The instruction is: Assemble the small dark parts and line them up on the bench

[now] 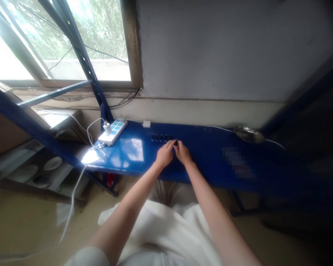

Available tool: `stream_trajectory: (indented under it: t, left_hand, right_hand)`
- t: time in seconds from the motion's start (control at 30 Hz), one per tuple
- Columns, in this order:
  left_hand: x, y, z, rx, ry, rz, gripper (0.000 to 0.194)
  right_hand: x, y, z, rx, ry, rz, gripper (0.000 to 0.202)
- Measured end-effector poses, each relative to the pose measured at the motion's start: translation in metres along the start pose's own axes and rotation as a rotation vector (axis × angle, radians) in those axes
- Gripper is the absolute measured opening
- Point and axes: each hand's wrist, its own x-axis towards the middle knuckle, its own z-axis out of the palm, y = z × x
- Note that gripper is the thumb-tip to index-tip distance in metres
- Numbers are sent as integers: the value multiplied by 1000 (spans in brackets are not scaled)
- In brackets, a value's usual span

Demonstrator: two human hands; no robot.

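Left hand and right hand, palms down, pinch a black piece

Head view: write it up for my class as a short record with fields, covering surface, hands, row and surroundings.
Surface: glossy blue table
Grip: left hand and right hand together, on a small dark piece
Row: about five similar dark pieces, just beyond the left hand
Left end: white power strip with a white plug in it
Back edge: small white block
Right side, back: shiny metallic object, too blurred to identify
Background: window at left, grey wall
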Motion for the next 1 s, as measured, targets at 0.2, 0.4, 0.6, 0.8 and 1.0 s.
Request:
stream_trajectory:
  t: [0.2, 0.4, 0.6, 0.8, 1.0]
  left_hand:
    - [0, -2, 0, -45, 67, -58, 57]
    - [0, -6, 1, -106, 223, -176, 41]
    - [0, -7, 0, -144, 264, -206, 34]
    - [0, -12, 3, -166, 291, -235, 33]
    - [0, -15, 4, -192, 315, -273, 29]
  right_hand:
    - [5, 3, 0, 91, 28, 89, 28]
    - [24, 14, 2, 183, 142, 231, 25]
    - [49, 24, 13, 125, 101, 275, 12]
    - [62, 24, 18, -39, -100, 348, 5]
    - [69, 22, 17, -60, -142, 337, 4]
